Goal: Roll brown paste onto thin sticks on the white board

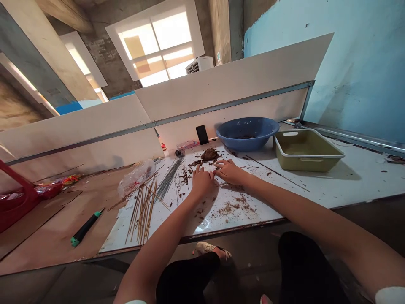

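Note:
My left hand (202, 180) and my right hand (230, 172) meet over the white board (193, 230), fingertips nearly touching. The left fingers are bent together, and the right thumb and fingers close toward them. Whatever lies between the fingertips is too small to make out; a dark speck shows by the right fingers. Just beyond them sits a moist brown clump (209, 154) with crumbs around it. Left of my hands lie a bundle of thin grey wires (169, 179) and several thin brown sticks (144, 211). Brown powder (237, 207) is scattered nearer to me.
A blue basin (248, 141) and an olive plastic tub (303, 164) stand at the back right. A phone (202, 135) leans against the partition. At left are a black-green handled tool (86, 229), a clear plastic bag (136, 177) and a red plastic object (15, 194).

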### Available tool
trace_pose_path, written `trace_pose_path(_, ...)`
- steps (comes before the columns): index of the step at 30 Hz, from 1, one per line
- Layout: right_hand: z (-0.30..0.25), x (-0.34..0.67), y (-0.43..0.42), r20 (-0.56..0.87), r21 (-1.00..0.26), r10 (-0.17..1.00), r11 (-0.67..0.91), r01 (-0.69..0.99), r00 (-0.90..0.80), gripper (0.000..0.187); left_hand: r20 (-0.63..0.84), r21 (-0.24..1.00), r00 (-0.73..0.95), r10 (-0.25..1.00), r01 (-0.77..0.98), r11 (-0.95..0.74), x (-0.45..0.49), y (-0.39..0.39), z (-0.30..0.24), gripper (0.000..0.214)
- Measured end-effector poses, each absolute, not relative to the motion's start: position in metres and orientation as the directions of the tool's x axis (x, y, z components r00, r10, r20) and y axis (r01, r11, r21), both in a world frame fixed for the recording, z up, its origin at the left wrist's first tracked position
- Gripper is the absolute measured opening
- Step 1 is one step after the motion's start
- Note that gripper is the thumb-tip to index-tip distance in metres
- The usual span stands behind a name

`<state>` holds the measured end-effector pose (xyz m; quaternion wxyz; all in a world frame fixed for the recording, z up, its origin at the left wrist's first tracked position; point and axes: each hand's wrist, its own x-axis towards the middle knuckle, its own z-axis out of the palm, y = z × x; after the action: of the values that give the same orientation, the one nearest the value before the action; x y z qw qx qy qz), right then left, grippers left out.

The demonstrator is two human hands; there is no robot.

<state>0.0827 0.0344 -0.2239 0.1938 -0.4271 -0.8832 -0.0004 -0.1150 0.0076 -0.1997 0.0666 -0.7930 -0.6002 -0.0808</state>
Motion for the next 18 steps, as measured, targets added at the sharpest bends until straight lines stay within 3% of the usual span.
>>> trace_pose_path(6,-0.234,0.083,0.036,0.27,-0.164,0.825,0.547,0.821,-0.496,0.063,0.175,-0.009,0.241,0.955,0.97,-0.244,-0.112,0.003,-0.211,0.061)
trace_pose_path(13,-0.216,0.083,0.035,0.365,-0.226,0.762,0.63,0.743,-0.535,0.068,0.209,-0.032,0.284,0.936,0.958,-0.283,-0.111,-0.001,-0.2,0.049)
trace_pose_path(18,-0.227,0.082,0.034,0.304,-0.175,0.807,0.57,0.803,-0.506,0.065,0.149,0.003,0.266,0.952,0.963,-0.27,-0.112,-0.003,-0.207,0.063)
